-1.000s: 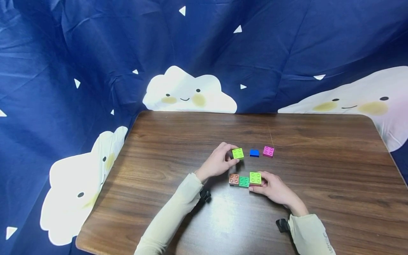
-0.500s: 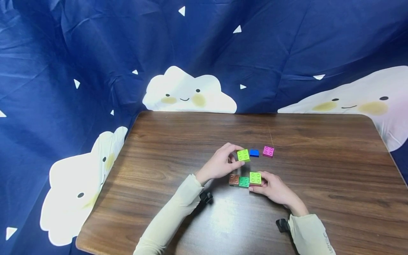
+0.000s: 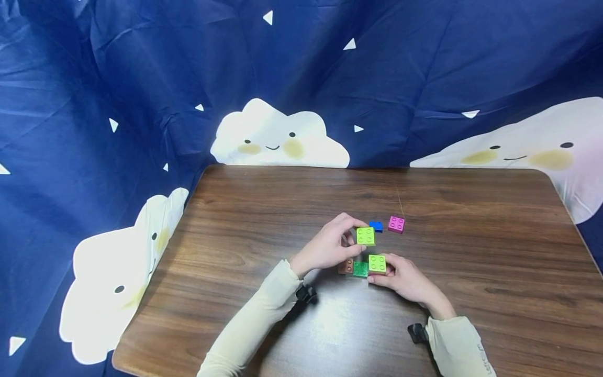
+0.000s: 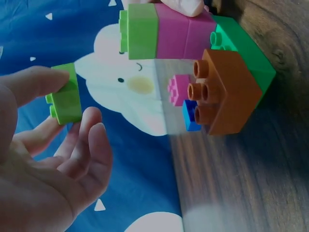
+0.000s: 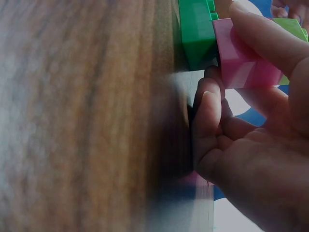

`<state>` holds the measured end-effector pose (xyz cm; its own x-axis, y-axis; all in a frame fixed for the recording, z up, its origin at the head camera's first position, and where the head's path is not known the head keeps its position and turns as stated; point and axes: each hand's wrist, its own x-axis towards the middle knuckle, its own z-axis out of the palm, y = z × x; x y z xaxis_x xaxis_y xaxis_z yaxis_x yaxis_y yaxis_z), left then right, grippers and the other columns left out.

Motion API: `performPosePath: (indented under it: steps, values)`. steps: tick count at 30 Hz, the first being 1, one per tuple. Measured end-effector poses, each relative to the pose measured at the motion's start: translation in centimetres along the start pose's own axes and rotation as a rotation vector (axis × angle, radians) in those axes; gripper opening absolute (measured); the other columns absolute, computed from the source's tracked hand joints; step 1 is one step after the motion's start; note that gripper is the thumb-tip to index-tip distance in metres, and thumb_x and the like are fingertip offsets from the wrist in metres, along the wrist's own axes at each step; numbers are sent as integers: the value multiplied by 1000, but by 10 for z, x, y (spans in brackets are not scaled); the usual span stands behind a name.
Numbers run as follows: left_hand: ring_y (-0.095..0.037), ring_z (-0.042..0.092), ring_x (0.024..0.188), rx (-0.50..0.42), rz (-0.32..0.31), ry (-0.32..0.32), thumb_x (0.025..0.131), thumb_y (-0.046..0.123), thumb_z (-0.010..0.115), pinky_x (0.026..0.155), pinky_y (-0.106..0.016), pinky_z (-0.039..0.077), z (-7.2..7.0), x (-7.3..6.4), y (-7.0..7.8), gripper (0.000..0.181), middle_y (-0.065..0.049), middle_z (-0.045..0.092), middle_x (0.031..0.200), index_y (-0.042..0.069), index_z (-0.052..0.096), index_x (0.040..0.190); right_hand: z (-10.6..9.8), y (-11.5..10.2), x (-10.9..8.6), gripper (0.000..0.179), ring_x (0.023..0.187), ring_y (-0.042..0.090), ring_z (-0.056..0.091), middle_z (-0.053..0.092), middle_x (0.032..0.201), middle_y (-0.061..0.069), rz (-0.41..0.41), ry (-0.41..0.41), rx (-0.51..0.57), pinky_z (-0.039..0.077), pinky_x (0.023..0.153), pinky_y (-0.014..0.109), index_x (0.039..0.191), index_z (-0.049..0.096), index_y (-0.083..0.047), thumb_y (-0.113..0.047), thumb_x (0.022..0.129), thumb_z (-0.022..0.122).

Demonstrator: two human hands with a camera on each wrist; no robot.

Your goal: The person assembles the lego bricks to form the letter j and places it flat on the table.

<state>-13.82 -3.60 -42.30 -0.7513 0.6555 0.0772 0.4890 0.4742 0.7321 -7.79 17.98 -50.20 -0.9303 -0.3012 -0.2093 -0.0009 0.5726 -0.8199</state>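
Note:
My left hand point(image 3: 330, 245) pinches a lime toy brick point(image 3: 365, 236) between thumb and fingers, held above the table with its studs up. Just in front of it, my right hand point(image 3: 409, 280) grips a pink section point(image 5: 241, 60) topped by another lime brick point(image 4: 143, 31). That pink section, with a seam across it in the left wrist view, stands at the right end of a joined row. A green brick point(image 3: 360, 269) is in the middle of the row. At the left end is an orange-brown brick point(image 4: 227, 92), partly hidden by my left hand in the head view.
A small blue brick point(image 3: 376, 226) and a loose magenta brick point(image 3: 397, 224) lie farther back on the brown wooden table point(image 3: 264, 209). Behind the table hangs a dark blue cloth point(image 3: 301, 57) printed with white clouds.
My left hand has moved right and a little nearer with its lime brick, now covering part of the orange-brown brick. The right hand stays in place on the pink section.

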Motion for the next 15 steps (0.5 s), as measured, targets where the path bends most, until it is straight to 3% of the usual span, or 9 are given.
performPosePath:
  steps: [7,15]
  values:
    - [-9,56,83,49,37,-40,84,16,72,68,-12,46,4,-2,7,38,0,52,103,14,59,119,0,1,0,35,70,11,45,53,78,0,-9,2,2,38,60,23,105,65,-10,-34,81,76]
    - [-7,54,84,106,78,-78,82,16,72,66,-9,42,13,-5,11,39,2,52,104,14,58,119,-1,1,0,42,71,12,49,58,81,0,-23,-9,12,40,61,24,115,64,-10,-34,82,75]
